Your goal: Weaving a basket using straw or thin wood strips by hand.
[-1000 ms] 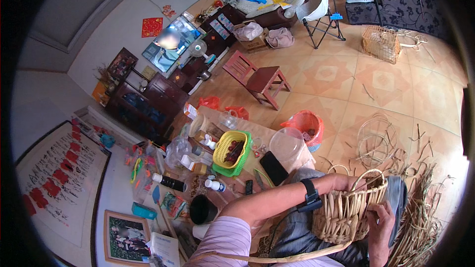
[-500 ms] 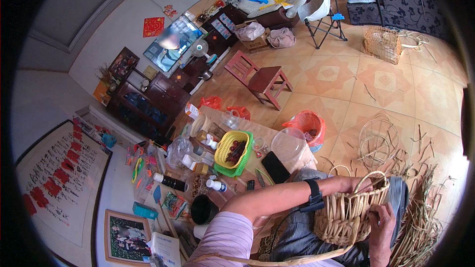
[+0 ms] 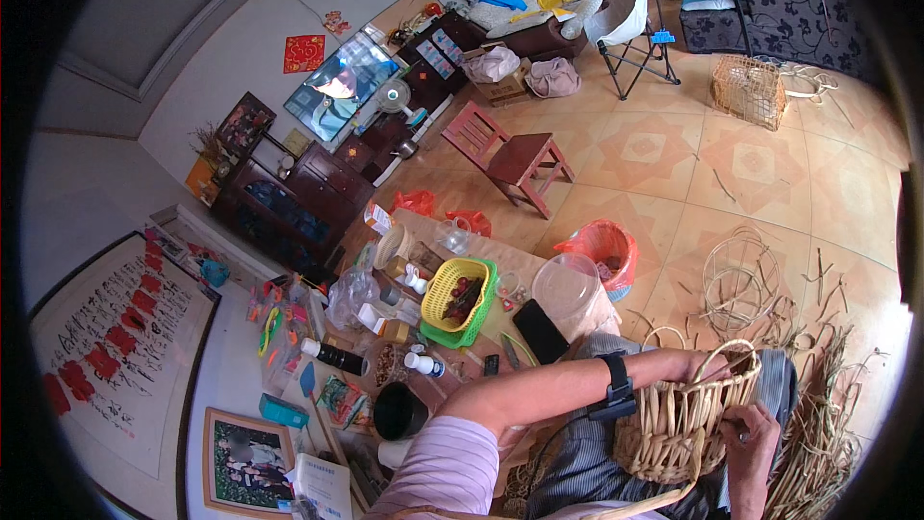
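Note:
A woven cane basket point(image 3: 654, 433) with a looped handle rests on my striped trousers point(image 3: 563, 477). My left hand point(image 3: 695, 364) reaches over its rim into the top, beside the handle, its fingers hidden by the weave. Against the basket's right side, my right hand point(image 3: 749, 438) has curled fingers pinched on something too small to make out. One long pale strip point(image 3: 664, 501) curves from the basket across the bottom of the view. A dark band with a black device point(image 3: 614, 390) is on my left wrist.
A cluttered table point(image 3: 597, 313) beside me holds baskets, bottles, a black phone and containers. A lined bin point(image 3: 602, 255), red chair point(image 3: 520, 154), folding chair point(image 3: 621, 24) and wire cage point(image 3: 746, 91) stand on the floor. Cane loops point(image 3: 741, 279) and dried strands point(image 3: 808, 424) lie at right.
The view has shifted slightly. My right hand's fingers have changed their curl slightly at the basket's side, while my left hand stays inside the top of the basket.

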Demonstrator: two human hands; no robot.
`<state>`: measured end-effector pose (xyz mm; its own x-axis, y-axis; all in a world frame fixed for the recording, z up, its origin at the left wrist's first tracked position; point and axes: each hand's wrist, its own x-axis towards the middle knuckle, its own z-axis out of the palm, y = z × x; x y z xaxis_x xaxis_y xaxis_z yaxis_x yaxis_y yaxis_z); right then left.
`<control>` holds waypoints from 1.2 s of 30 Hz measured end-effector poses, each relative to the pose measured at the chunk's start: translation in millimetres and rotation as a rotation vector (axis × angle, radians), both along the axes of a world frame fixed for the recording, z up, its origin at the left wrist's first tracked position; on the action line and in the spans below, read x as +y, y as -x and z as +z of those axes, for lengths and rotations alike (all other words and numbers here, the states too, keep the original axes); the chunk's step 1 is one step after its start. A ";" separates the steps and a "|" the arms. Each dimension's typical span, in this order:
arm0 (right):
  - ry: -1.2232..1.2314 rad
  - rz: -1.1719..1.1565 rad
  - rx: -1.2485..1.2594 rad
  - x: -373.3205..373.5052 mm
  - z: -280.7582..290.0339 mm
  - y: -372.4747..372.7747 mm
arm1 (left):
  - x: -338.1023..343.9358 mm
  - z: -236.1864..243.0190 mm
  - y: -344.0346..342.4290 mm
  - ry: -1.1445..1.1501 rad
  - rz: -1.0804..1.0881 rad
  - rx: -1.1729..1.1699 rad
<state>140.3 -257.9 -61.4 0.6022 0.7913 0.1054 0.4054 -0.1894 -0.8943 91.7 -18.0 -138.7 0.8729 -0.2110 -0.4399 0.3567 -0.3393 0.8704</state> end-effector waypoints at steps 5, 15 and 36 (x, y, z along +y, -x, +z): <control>0.035 -0.057 0.077 1.5 -0.3 2.3 | 3.2 -0.6 -1.9 -0.042 -0.075 -0.081; -0.032 -0.062 0.175 -8.7 -5.6 -0.8 | 7.2 -27.9 -4.0 0.124 -0.103 -0.197; -0.464 -0.682 0.676 -141.8 -125.2 -129.1 | 12.7 50.3 16.5 0.323 -0.026 -0.130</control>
<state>269.4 -399.7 -186.6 0.9490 0.2335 -0.2120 -0.2655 0.2283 -0.9367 75.2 -5.3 -88.3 0.9100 -0.3436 -0.2320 0.2304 -0.0463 0.9720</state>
